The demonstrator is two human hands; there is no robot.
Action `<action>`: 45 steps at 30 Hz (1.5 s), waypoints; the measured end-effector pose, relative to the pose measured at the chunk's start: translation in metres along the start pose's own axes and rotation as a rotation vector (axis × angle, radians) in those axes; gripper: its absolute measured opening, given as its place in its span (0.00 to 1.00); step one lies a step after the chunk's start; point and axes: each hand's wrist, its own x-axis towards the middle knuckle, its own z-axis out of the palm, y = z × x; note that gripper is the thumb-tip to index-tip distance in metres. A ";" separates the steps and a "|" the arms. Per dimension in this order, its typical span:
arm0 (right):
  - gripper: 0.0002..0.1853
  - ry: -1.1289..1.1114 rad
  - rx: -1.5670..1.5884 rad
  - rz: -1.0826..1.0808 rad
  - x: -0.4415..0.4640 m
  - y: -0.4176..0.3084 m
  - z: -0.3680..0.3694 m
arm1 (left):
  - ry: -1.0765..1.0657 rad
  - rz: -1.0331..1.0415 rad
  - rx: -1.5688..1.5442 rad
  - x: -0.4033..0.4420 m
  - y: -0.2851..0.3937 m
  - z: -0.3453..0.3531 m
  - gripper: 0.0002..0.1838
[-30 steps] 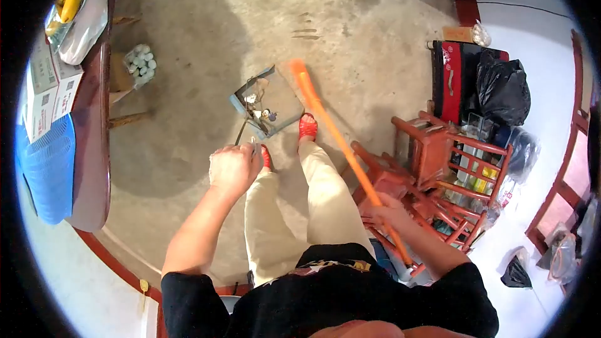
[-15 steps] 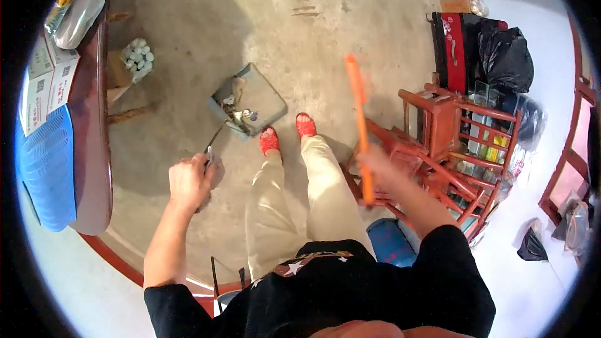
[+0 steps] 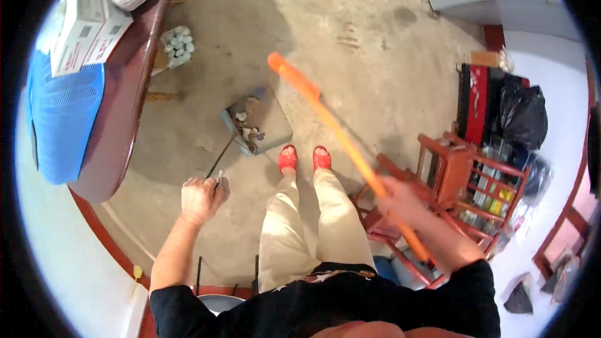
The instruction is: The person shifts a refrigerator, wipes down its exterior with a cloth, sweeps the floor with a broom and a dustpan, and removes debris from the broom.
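Note:
My left hand is closed around the thin dark handle of a dustpan. The grey-blue dustpan sits on the floor ahead of my feet, with crumpled scraps inside along its left side. In my closed right hand is a long orange pole. It slants from upper left to lower right, its thicker far end raised in front of the dustpan's right side in this view. I cannot tell what kind of tool the pole belongs to.
Red wooden chairs are stacked on the right, beside a black plastic bag. To the left, a brown table carries a white box and a blue mesh item. A bag of white round items stands by the table.
The orange pole has swung from nearly upright to a slant, its far end moving left. My view has shifted, so the table and dustpan sit further right. Both hands keep their holds.

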 end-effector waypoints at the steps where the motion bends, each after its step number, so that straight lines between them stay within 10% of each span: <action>1: 0.24 0.035 -0.034 -0.012 0.015 -0.024 -0.015 | 0.000 -0.060 -0.038 -0.005 -0.003 0.002 0.10; 4: 0.28 0.235 -0.187 -0.449 0.106 -0.083 -0.054 | -0.045 -0.290 -0.091 -0.024 -0.004 0.007 0.10; 9: 0.20 0.476 -0.578 -0.517 0.277 -0.198 -0.065 | 0.025 -0.579 -0.206 -0.056 -0.015 0.030 0.13; 13: 0.22 0.356 -0.734 -0.598 0.342 -0.142 -0.020 | 0.053 -0.785 -0.337 -0.064 -0.014 0.038 0.15; 15: 0.37 0.149 -0.678 -0.502 0.291 -0.066 0.020 | 0.072 -0.873 -0.388 -0.066 -0.012 0.041 0.15; 18: 0.32 -0.069 -0.749 -0.600 0.201 0.002 0.044 | 0.109 -0.844 -0.385 -0.069 -0.013 0.053 0.16; 21: 0.31 -0.374 -0.552 0.140 0.090 -0.055 0.059 | 0.115 -0.868 -0.400 -0.070 -0.011 0.051 0.16; 29: 0.30 -0.312 -0.500 0.064 0.063 -0.106 0.049 | 0.064 -0.902 -0.475 -0.081 -0.020 0.057 0.16; 33: 0.30 -0.003 -0.805 -0.592 0.204 -0.162 0.043 | 0.111 -0.954 -0.493 -0.083 -0.023 0.069 0.16; 38: 0.21 0.267 -0.994 -0.595 0.331 -0.215 0.093 | 0.155 -1.090 -0.612 -0.091 -0.037 0.087 0.16; 45: 0.33 -0.218 -1.171 -0.207 0.224 -0.059 0.095 | 0.189 -1.138 -0.637 -0.098 -0.038 0.088 0.16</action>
